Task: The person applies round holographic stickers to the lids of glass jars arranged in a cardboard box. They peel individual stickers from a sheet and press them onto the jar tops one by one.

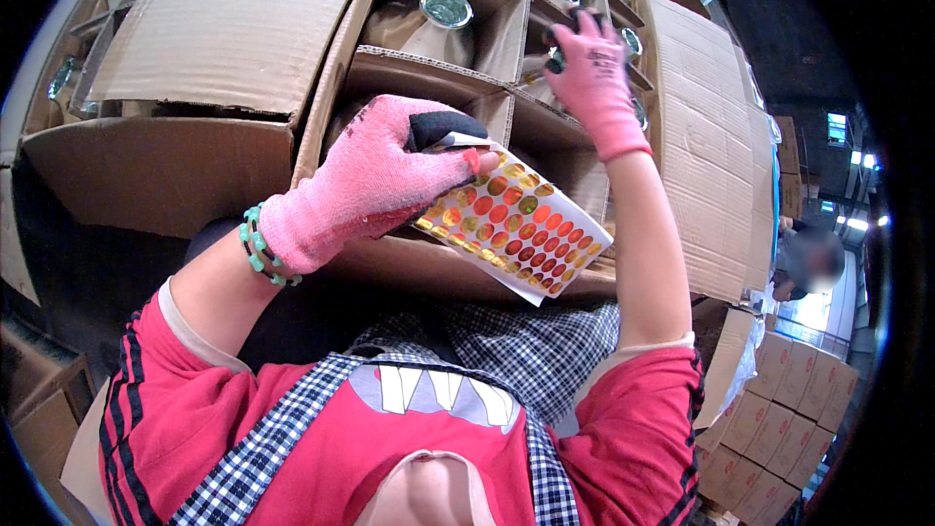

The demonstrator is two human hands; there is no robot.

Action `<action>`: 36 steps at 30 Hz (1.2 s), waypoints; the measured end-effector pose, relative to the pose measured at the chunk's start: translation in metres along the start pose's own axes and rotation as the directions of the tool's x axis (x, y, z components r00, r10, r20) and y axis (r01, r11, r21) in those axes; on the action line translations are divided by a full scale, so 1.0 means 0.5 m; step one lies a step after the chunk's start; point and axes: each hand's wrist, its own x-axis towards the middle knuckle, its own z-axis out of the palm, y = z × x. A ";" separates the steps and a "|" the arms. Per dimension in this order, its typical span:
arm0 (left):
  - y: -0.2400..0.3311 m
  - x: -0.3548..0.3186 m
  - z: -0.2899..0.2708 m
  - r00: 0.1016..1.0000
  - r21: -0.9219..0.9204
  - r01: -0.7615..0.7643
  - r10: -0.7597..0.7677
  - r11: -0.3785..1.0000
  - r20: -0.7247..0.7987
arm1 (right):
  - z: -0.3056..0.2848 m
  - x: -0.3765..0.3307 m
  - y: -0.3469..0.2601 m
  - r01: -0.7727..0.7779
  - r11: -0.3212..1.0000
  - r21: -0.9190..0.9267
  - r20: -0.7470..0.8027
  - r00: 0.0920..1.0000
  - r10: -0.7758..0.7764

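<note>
My left hand (375,175), in a pink knitted glove with dark fingertips, grips a sheet of stickers (521,229) by its upper left corner. Rows of shiny oval stickers in gold, orange and red cover the white backing; a bare fingertip shows through the glove. My right hand (594,73), gloved alike, reaches into the divided carton (526,19) with its fingers apart, close above a glass vessel (555,60) that it partly hides. Another clear glass vessel (443,24) with a round flared rim stands upright in a compartment further left.
Cardboard dividers separate several more glass vessels. A closed flap (229,24) covers part of a carton on the left, and an open flap (706,146) hangs on the right. Stacked cartons (779,419) stand at the lower right; another person (808,258) is beyond.
</note>
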 end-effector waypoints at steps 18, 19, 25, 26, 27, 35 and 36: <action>-0.013 -0.003 0.006 0.919 0.168 -0.379 0.391 0.910 -0.045 | -0.215 -0.199 -0.088 -0.095 0.668 0.738 0.076 0.995 0.058; -0.007 -0.007 0.009 0.942 0.134 -0.320 0.330 0.938 -0.064 | -0.216 -0.199 -0.088 -0.091 0.688 0.720 0.071 0.996 0.058; -0.003 -0.010 0.011 0.963 -0.039 -0.238 0.230 0.971 -0.143 | -0.223 -0.196 -0.100 0.023 0.717 0.696 -0.133 0.986 0.097; 0.002 -0.010 0.011 0.968 -0.041 -0.218 0.211 0.975 -0.137 | -0.222 -0.195 -0.097 0.076 0.734 0.675 -0.178 0.982 0.062; 0.001 -0.010 0.011 0.965 -0.040 -0.227 0.220 0.973 -0.141 | -0.222 -0.195 -0.097 0.077 0.740 0.668 -0.181 0.981 0.062; 0.005 -0.012 0.012 0.968 -0.073 -0.195 0.180 0.978 -0.177 | -0.218 -0.190 -0.103 0.121 0.747 0.653 -0.238 0.970 0.052; 0.005 -0.012 0.012 0.968 -0.071 -0.192 0.177 0.979 -0.178 | -0.217 -0.190 -0.103 0.121 0.744 0.657 -0.239 0.970 0.053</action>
